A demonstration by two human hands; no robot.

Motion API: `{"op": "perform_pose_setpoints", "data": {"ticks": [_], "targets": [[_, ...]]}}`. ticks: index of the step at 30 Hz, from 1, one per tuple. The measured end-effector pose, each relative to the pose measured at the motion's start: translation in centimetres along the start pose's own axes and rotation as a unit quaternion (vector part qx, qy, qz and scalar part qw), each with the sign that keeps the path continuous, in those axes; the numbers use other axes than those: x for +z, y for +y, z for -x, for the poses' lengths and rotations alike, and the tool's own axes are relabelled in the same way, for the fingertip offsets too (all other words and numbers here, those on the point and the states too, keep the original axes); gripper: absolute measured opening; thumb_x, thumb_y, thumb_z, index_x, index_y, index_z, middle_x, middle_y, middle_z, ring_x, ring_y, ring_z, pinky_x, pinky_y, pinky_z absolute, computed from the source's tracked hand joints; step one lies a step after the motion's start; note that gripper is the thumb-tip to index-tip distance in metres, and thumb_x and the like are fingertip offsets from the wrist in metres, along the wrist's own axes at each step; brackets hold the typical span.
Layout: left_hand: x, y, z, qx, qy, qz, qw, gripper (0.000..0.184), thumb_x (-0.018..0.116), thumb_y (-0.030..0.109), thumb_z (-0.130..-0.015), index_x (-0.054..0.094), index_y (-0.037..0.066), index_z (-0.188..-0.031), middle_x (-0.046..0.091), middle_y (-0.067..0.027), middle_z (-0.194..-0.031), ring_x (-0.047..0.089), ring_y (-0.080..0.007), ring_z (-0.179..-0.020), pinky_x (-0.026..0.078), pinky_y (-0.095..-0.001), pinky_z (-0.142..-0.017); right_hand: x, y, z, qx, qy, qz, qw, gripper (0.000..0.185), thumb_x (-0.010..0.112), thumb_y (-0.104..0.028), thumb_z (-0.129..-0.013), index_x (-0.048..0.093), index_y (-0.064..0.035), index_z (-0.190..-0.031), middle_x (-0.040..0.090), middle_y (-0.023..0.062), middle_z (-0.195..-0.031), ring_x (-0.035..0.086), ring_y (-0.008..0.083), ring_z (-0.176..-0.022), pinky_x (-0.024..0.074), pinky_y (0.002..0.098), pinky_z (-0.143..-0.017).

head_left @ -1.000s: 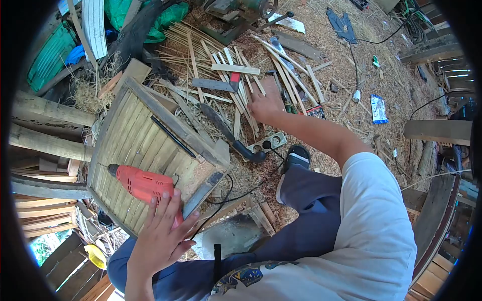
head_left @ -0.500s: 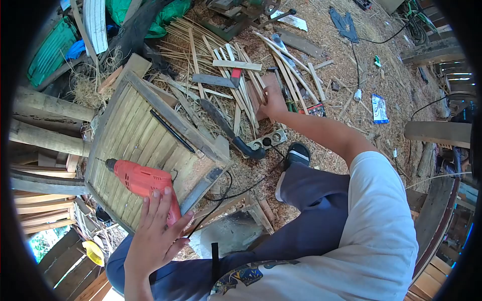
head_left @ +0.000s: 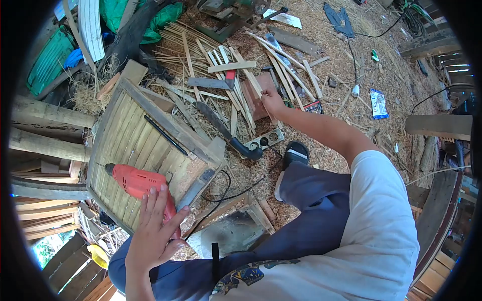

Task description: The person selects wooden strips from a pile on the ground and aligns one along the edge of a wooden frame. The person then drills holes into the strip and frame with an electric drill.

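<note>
My left hand (head_left: 154,233) rests with spread fingers on the handle of a red drill (head_left: 139,181), which lies on a slatted wooden panel (head_left: 118,135). A thin black rod (head_left: 165,135) lies on the same panel. My right hand (head_left: 273,104) is closed at the lower end of a thin wooden strip (head_left: 251,75), one of several pale strips over a reddish-brown board (head_left: 254,97). Near that pile are a try square with a red handle (head_left: 230,79) and a grey blade, and a dark curved sheath-like tool (head_left: 216,120).
A power strip (head_left: 264,141) with a black cable lies near my foot (head_left: 296,153). A green metal machine (head_left: 221,22) stands at the top. Shavings cover the ground, with a blue-and-white packet (head_left: 379,104) at the right and wooden beams (head_left: 439,125) beyond.
My right hand has drawn back from the pile and closed on a strip, uncovering more of the reddish-brown board. My left hand stays on the drill. The view has shifted slightly.
</note>
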State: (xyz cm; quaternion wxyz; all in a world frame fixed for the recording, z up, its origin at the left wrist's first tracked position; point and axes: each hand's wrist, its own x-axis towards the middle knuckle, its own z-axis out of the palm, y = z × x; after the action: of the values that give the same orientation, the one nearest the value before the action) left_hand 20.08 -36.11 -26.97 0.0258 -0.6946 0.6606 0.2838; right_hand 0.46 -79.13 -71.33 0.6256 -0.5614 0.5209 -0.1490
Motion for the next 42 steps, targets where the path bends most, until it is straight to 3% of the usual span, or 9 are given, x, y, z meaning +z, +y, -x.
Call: {"op": "perform_pose_setpoints", "data": {"ticks": [4,13,16,19,25,30,34,39,42], "targets": [[0.1,-0.2,-0.3,0.002,0.013,0.0,1.0,0.072,0.05,0.072,-0.101,0.063,0.025,-0.154,0.024,-0.0277,-0.178,0.023,-0.0519,-0.164,0.02,-0.0647,-0.131,-1.6,-4.6,3.2,0.043,-0.071,-0.095,0.992,0.02,0.053,-0.011,-0.097,0.064,-0.0077,-0.113,0.067,0.0084,-0.081,0.065,0.0185,-0.066,0.0522,0.0367,-0.057],[0.0,-0.5,-1.2,0.067,0.057,0.003,0.996,0.064,0.063,0.064,-0.095,0.072,0.024,-0.144,0.036,-0.0262,-0.174,0.034,-0.051,-0.16,0.027,-0.0638,-0.129,-4.1,-5.7,4.2,0.028,-0.107,-0.131,0.985,0.02,0.06,-0.021,-0.101,0.063,-0.005,-0.111,0.066,0.0081,-0.077,0.065,0.0181,-0.061,0.0493,0.0343,-0.051],[0.0,-0.7,-1.5,0.07,0.064,-0.005,0.996,0.061,0.067,0.059,-0.094,0.072,0.023,-0.143,0.037,-0.0258,-0.174,0.036,-0.0509,-0.159,0.028,-0.063,-0.129,-4.8,-4.9,3.9,-0.05,-0.134,-0.013,0.99,0.02,0.062,-0.024,-0.101,0.064,-0.0047,-0.106,0.067,0.0096,-0.077,0.065,0.0176,-0.06,0.0488,0.0349,-0.051],[0.0,-0.7,-1.8,0.063,0.061,-0.006,0.996,0.057,0.068,0.056,-0.095,0.073,0.022,-0.141,0.036,-0.0256,-0.174,0.036,-0.051,-0.159,0.028,-0.0623,-0.13,-5.4,-5.0,3.7,0.014,-0.144,-0.034,0.989,0.021,0.061,-0.023,-0.1,0.065,-0.0039,-0.105,0.066,0.0087,-0.078,0.062,0.0175,-0.058,0.0485,0.0338,-0.052],[0.2,-0.9,-2.2,0.054,0.054,-0.006,0.997,0.054,0.067,0.053,-0.098,0.073,0.02,-0.14,0.036,-0.0253,-0.174,0.035,-0.0508,-0.159,0.028,-0.0616,-0.13,-5.2,-4.5,3.3,-0.01,-0.154,-0.074,0.985,0.023,0.059,-0.025,-0.099,0.068,-0.0042,-0.094,0.067,0.0081,-0.079,0.059,0.0176,-0.057,0.0475,0.0335,-0.054],[0.2,-0.8,-2.3,0.043,0.046,-0.01,0.998,0.052,0.065,0.052,-0.099,0.074,0.02,-0.139,0.036,-0.0255,-0.174,0.034,-0.0507,-0.16,0.028,-0.0615,-0.13,-5.6,-5.2,3.4,0.049,-0.182,-0.126,0.974,0.028,0.056,-0.027,-0.101,0.07,-0.005,-0.092,0.068,0.0069,-0.083,0.061,0.0167,-0.064,0.0478,0.0325,-0.056],[0.2,-0.7,-2.4,0.028,0.044,0.0,0.999,0.056,0.057,0.058,-0.104,0.073,0.019,-0.141,0.035,-0.0256,-0.174,0.032,-0.0513,-0.16,0.028,-0.0614,-0.13,-5.3,-4.1,2.5,0.093,-0.197,-0.191,0.957,0.035,0.05,-0.031,-0.108,0.074,-0.0057,-0.103,0.071,0.0047,-0.094,0.063,0.0166,-0.07,0.0505,0.0349,-0.066],[0.3,-0.9,-2.2,0.021,0.051,0.019,0.998,0.064,0.044,0.065,-0.108,0.073,0.019,-0.142,0.036,-0.0254,-0.174,0.032,-0.0518,-0.161,0.028,-0.0614,-0.129,-5.4,-6.1,4.4,0.112,-0.182,-0.127,0.969,0.035,0.058,-0.032,-0.11,0.077,-0.0025,-0.114,0.075,0.0065,-0.102,0.069,0.0177,-0.086,0.0566,0.0343,-0.076],[0.2,-1.2,-1.9,0.008,0.028,0.04,0.999,0.07,0.035,0.068,-0.111,0.074,0.019,-0.14,0.029,-0.0265,-0.177,0.022,-0.0563,-0.163,0.025,-0.0627,-0.129,-5.4,-6.2,4.8,0.1,-0.203,-0.102,0.969,0.032,0.066,-0.032,-0.108,0.078,-0.0026,-0.114,0.076,0.0064,-0.102,0.07,0.017,-0.09,0.0583,0.0331,-0.081]]}}
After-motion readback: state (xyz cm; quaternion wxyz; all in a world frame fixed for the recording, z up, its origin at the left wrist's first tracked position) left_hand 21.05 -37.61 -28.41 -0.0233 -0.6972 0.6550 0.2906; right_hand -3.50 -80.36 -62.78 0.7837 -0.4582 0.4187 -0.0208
